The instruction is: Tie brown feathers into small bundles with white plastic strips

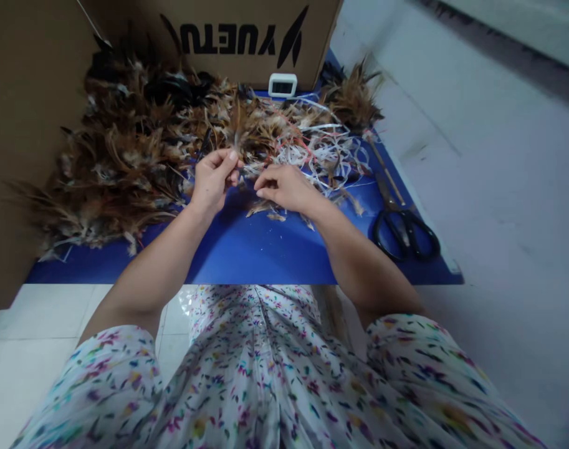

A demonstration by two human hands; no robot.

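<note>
Between thumb and fingers, my left hand (214, 178) pinches a small bunch of brown feathers (238, 128), its grey fluffy base at the fingertips. My right hand (288, 186) is a short way to the right, fingers curled in with thumb and forefinger close together. What it holds, if anything, is too small to make out. Loose brown feathers (125, 181) lie heaped beyond and left of my hands. A tangle of white strips (307, 149) with some red strands lies just past my right hand.
Black-handled scissors (404, 234) rest at the right on the blue table (265, 249), by a thin stick (387, 168). A white digital timer (282, 85) stands before a cardboard box (247, 68). More cardboard (27, 156) rises at left. Another feather bunch (356, 100) lies at back right.
</note>
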